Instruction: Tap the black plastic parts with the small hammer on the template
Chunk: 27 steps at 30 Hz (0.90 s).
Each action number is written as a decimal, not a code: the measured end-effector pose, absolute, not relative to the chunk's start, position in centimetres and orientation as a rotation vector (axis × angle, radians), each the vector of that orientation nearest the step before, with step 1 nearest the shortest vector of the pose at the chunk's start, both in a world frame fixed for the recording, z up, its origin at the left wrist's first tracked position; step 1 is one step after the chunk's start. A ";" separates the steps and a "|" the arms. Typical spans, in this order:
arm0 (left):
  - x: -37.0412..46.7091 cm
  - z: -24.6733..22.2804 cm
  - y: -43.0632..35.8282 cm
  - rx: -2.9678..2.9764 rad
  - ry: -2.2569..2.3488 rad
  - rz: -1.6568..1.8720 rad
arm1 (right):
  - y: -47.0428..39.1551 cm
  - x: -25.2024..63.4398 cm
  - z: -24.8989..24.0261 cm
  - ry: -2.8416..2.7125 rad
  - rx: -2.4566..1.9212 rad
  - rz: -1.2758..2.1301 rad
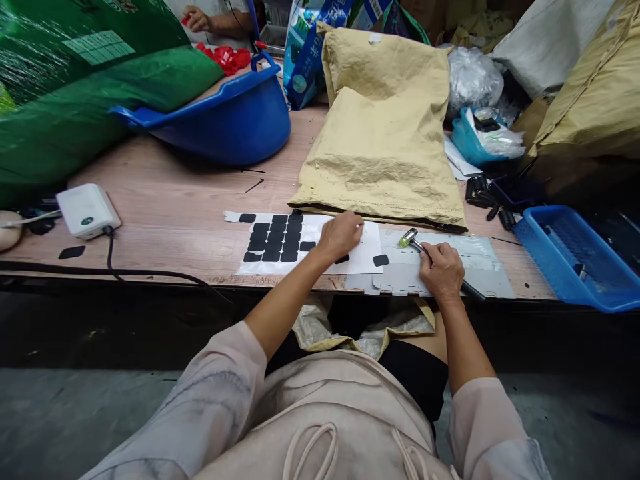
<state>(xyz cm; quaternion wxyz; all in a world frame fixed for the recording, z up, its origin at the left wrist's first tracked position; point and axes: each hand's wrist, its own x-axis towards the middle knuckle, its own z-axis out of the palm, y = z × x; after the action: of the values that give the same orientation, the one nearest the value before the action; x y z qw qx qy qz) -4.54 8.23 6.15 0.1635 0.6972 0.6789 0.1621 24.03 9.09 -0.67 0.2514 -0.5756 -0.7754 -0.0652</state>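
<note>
My left hand [342, 236] is closed over a white sheet [367, 233] on the table; its fingertips pinch something too small to make out. Rows of black rounded squares [276, 237] lie on the sheet's left part, and a single black square [381, 260] sits near its right end. My right hand [443, 269] is wrapped round the handle of a small hammer [409, 238], whose metal head with a yellowish face points left. Under that hand is a grey board [480, 263] with clear tape on it.
A yellow-brown sack [383, 140] lies beyond the sheet. A blue basin [225, 120] and white box [89, 210] stand left, with a black cable [150, 272] along the edge. Right is a blue basket [580, 257]. Another person's hand [197, 20] shows at the back.
</note>
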 end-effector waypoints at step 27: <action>-7.5 7.0 14.0 1.621 2.337 0.528 | 9.0 23.9 -0.6 -2.107 -1.584 -0.226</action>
<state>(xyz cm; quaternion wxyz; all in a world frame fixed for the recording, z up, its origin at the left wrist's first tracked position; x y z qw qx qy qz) -7.50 14.02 6.98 0.1242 0.5560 0.8017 0.1810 23.90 8.97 -0.64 0.2455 -0.5804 -0.7720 -0.0827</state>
